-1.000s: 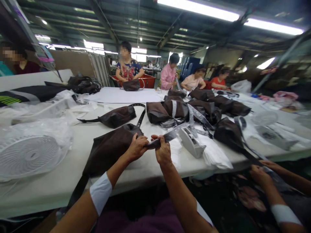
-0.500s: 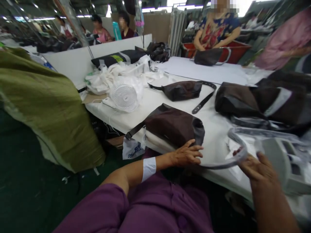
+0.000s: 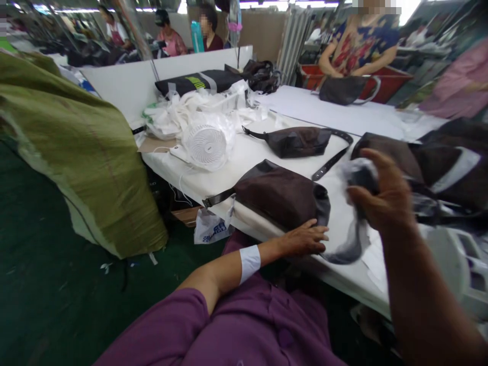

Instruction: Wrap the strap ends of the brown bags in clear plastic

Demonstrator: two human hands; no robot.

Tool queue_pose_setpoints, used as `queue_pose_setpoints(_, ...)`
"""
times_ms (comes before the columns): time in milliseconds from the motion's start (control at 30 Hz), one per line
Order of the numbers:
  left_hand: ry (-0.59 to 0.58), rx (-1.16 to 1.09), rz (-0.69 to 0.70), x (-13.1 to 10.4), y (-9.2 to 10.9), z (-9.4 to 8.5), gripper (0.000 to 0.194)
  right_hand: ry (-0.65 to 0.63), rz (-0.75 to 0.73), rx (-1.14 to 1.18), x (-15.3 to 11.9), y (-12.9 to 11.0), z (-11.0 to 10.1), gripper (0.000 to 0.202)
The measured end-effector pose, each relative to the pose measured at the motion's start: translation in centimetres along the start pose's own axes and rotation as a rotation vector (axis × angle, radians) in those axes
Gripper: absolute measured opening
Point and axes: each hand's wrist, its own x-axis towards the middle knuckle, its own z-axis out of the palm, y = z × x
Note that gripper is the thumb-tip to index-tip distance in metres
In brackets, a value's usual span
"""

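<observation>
A dark brown crossbody bag (image 3: 276, 195) lies at the near edge of the white table, its short buckled strap end (image 3: 220, 198) pointing left. My left hand (image 3: 303, 239) lies across the bag's near right corner, fingers stretched out and slightly apart. From that corner a long strap (image 3: 354, 244), wrapped in clear plastic, curves off to the right. Raised above the table, my right hand (image 3: 391, 195) is closed round the strap's far part, which motion blurs. Behind, a second brown bag (image 3: 299, 141) lies with its black holed strap (image 3: 331, 163) curled beside it.
A white fan (image 3: 208, 145) stands left among crumpled plastic bags (image 3: 198, 104). More dark bags (image 3: 438, 162) are piled at right, near a grey tape dispenser (image 3: 450, 264). A green sack (image 3: 95, 168) stands on the floor. Across the table a co-worker (image 3: 358, 46) handles another bag.
My right hand has risen and moved left and away from me, lifting the wrapped strap off the table. My left hand stays on the bag's corner. The view has shifted slightly.
</observation>
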Motion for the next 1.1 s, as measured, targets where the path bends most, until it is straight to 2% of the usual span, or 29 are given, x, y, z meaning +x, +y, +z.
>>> queue_pose_setpoints(100,0.095,-0.019,-0.087,-1.5,1.3,-1.2,0.035,-0.195,-0.138,-0.197,1.7,-0.1,1.7,0.043)
queue_pose_setpoints(200,0.289,-0.092,-0.172,-5.3,2.5,-3.3,0.035,-0.419,-0.270,-0.397,3.4,0.4,2.7,0.048)
queue_pose_setpoints(267,0.474,-0.109,-0.291,-8.5,1.8,-5.0,0.029,-0.557,-0.338,-0.532,3.7,0.7,2.9,0.045)
queue_pose_setpoints(333,0.640,-0.042,-0.525,-11.5,-0.4,-6.8,0.029,-0.612,-0.384,-0.669,3.0,0.9,2.7,0.035)
queue_pose_setpoints(367,0.685,0.016,-0.662,-12.9,-2.0,-7.7,0.031,-0.572,-0.390,-0.733,2.3,1.0,2.7,0.031)
queue_pose_setpoints(400,0.690,0.074,-0.794,-14.1,-3.8,-8.4,0.035,-0.479,-0.374,-0.786,1.6,1.3,2.6,0.030)
queue_pose_setpoints(467,0.601,0.120,-1.015,-16.0,-7.1,-9.6,0.046,-0.202,-0.260,-0.825,0.1,2.0,2.4,0.046)
queue_pose_setpoints(533,0.456,0.037,-1.171,-17.2,-9.5,-10.3,0.053,0.025,-0.042,-0.748,-0.9,3.2,2.4,0.076)
queue_pose_setpoints(600,0.357,-0.073,-1.236,-17.9,-10.7,-10.4,0.055,0.078,0.225,-0.593,-1.4,4.3,2.3,0.096)
queue_pose_setpoints(667,0.347,-0.199,-1.243,-18.0,-11.2,-10.2,0.050,0.051,0.475,-0.407,-1.5,5.1,2.1,0.104)
queue_pose_setpoints(733,0.354,-0.381,-1.271,-17.8,-11.7,-9.7,0.037,0.047,0.631,-0.217,-1.1,5.6,1.6,0.112)
queue_pose_setpoints(833,0.579,-0.714,-1.366,-16.2,-12.0,-8.5,0.042,0.094,0.763,0.041,-0.5,5.7,0.6,0.115)
queue_pose_setpoints(933,0.787,-1.007,-1.415,-13.5,-10.5,-7.9,0.049,0.016,0.929,0.358,-1.1,5.1,0.0,0.089)
queue_pose_setpoints(1000,0.869,-1.078,-1.415,-11.4,-9.4,-8.2,0.051,-0.057,0.955,0.563,-2.0,4.5,-0.2,0.068)
queue_pose_setpoints(1100,0.945,-1.041,-1.328,-7.2,-8.9,-10.0,0.053,-0.039,0.851,0.811,-2.4,3.5,-1.3,0.061)
